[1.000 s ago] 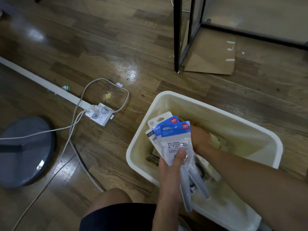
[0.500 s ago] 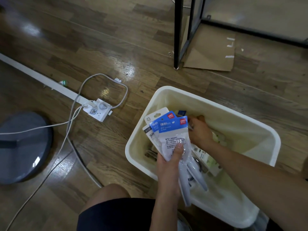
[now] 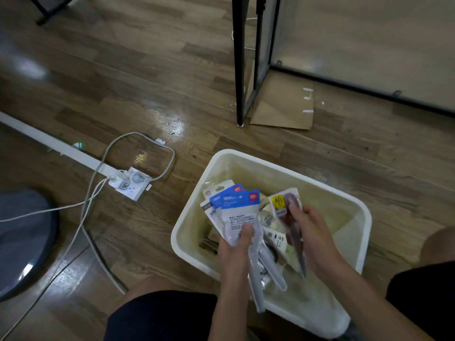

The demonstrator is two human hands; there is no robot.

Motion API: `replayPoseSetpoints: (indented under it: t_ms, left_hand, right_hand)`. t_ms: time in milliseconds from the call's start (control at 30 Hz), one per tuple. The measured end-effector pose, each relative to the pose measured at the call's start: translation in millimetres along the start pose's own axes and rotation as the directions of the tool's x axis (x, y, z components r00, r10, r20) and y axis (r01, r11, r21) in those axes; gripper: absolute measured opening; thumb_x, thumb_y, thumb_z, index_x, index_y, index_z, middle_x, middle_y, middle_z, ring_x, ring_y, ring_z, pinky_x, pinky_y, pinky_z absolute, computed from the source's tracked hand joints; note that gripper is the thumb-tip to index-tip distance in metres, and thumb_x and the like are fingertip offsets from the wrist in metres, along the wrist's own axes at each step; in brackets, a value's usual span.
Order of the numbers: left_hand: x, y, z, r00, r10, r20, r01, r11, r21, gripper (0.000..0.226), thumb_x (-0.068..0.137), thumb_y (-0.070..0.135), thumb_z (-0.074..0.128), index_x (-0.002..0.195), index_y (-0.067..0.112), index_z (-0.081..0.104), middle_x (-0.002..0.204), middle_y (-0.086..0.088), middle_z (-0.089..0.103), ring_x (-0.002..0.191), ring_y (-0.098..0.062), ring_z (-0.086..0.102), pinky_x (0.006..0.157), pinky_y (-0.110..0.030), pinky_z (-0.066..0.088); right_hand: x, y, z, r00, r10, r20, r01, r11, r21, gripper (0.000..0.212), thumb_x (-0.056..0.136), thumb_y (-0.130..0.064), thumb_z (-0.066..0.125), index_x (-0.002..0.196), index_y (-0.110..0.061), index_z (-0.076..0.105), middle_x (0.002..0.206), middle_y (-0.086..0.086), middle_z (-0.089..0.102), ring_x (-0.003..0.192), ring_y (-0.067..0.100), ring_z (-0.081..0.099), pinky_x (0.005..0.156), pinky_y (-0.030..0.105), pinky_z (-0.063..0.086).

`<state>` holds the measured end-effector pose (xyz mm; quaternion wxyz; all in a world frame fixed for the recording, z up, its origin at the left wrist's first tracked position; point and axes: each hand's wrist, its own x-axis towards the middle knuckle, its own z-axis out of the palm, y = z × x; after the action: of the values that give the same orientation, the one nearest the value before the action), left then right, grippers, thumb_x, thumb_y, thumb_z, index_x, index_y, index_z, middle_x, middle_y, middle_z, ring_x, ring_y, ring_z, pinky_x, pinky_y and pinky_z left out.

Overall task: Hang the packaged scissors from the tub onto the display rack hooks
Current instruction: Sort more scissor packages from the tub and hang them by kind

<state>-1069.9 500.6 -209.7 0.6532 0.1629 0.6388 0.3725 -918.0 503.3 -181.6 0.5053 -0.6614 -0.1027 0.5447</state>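
A cream plastic tub [image 3: 354,200] stands on the wooden floor in front of my knees. My left hand [image 3: 237,244] grips a fanned bunch of scissors packs [image 3: 236,212] with blue header cards, thumb on top, above the tub's left side. My right hand [image 3: 312,232] holds a dark red pair of packaged scissors [image 3: 286,205] with a yellow label, lifted over the tub's middle. More packs [image 3: 274,236] lie in the tub below. The black frame of the display rack [image 3: 240,70] rises at the top centre; its hooks are out of view.
A white power strip [image 3: 130,184] with looping cables lies on the floor to the left of the tub. A dark round base [image 3: 22,239] sits at the far left. Flat cardboard [image 3: 285,107] lies under the rack's foot. A white cable duct [image 3: 56,146] crosses the floor.
My right hand has come up out of the tub holding the dark red scissors pack. The left hand keeps its bunch in the same place.
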Motion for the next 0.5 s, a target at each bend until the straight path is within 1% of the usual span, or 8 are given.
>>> replayPoseSetpoints:
  t_ms: [67,133,200,267,300,367,433,500]
  left_hand:
    - [-2,-1,2,1.000,-0.002,0.011,0.002,1.000,0.004,0.029,0.094,0.035,0.080,0.122,0.030,0.074,0.112,-0.001,0.082,0.108,-0.026,0.077,0.101,-0.060,0.058]
    - [-6,0,4,0.999,0.024,0.026,-0.025,0.999,0.035,0.026,0.096,0.035,0.079,0.121,0.032,0.074,0.112,0.000,0.082,0.109,-0.027,0.077,0.101,-0.060,0.058]
    - [-10,0,6,0.999,0.030,0.037,-0.032,0.998,0.055,0.025,0.098,0.032,0.076,0.123,0.029,0.073,0.110,0.001,0.082,0.108,-0.025,0.078,0.099,-0.056,0.059]
    - [-15,0,9,0.998,0.021,0.052,-0.023,0.998,0.055,0.024,0.098,0.029,0.076,0.122,0.026,0.074,0.109,-0.002,0.082,0.107,-0.027,0.078,0.096,-0.051,0.061]
    - [-19,2,10,0.998,0.016,0.053,-0.018,0.999,0.045,0.024,0.097,0.026,0.076,0.121,0.024,0.075,0.109,-0.004,0.082,0.108,-0.029,0.078,0.094,-0.049,0.062]
    - [-24,6,12,0.997,0.019,0.072,-0.021,1.000,0.023,0.024,0.096,0.023,0.078,0.120,0.022,0.077,0.111,-0.007,0.082,0.109,-0.029,0.077,0.096,-0.048,0.062]
    - [-30,11,14,0.995,0.013,0.101,-0.018,0.999,0.044,0.022,0.096,0.028,0.078,0.118,0.025,0.078,0.109,-0.005,0.082,0.104,-0.025,0.079,0.093,-0.045,0.063]
    - [-31,12,14,0.995,-0.005,0.103,-0.003,0.997,0.073,0.020,0.096,0.032,0.077,0.115,0.027,0.079,0.105,-0.004,0.083,0.097,-0.022,0.081,0.086,-0.041,0.065]
  right_hand:
    - [-9,-4,2,0.999,-0.007,0.053,0.003,0.997,0.075,0.021,0.100,-0.033,0.063,0.101,-0.012,0.062,0.072,-0.002,0.067,0.055,0.010,0.059,0.049,0.025,0.047]
    - [-17,-9,8,0.994,-0.017,0.111,-0.003,0.985,0.173,0.014,0.101,-0.026,0.059,0.100,-0.012,0.062,0.076,-0.001,0.070,0.059,0.008,0.063,0.052,0.027,0.050]
    - [-21,-11,12,0.986,-0.026,0.162,-0.002,0.985,0.170,0.013,0.101,-0.025,0.060,0.101,-0.013,0.064,0.084,0.001,0.073,0.067,0.011,0.068,0.058,0.029,0.052]
    - [-21,-9,13,0.979,-0.028,0.200,0.020,0.999,0.041,0.017,0.098,-0.028,0.066,0.103,-0.012,0.070,0.088,0.004,0.076,0.074,0.015,0.072,0.061,0.029,0.054]
    - [-20,-5,10,0.978,-0.036,0.205,0.051,0.996,-0.071,0.020,0.096,-0.031,0.069,0.100,-0.013,0.073,0.085,0.005,0.076,0.073,0.016,0.072,0.058,0.027,0.053]
    - [-19,0,4,0.981,-0.046,0.190,0.098,0.956,-0.277,0.026,0.093,-0.040,0.073,0.089,-0.015,0.076,0.074,0.005,0.074,0.065,0.016,0.069,0.055,0.026,0.049]
    - [-20,5,-2,0.981,-0.046,0.186,0.113,0.923,-0.367,0.038,0.091,-0.050,0.073,0.079,-0.014,0.073,0.065,0.004,0.068,0.057,0.018,0.064,0.052,0.030,0.046]
    - [-21,8,-6,0.981,-0.044,0.187,0.115,0.915,-0.387,0.046,0.091,-0.052,0.072,0.073,-0.010,0.068,0.058,0.005,0.060,0.047,0.020,0.056,0.043,0.027,0.040]
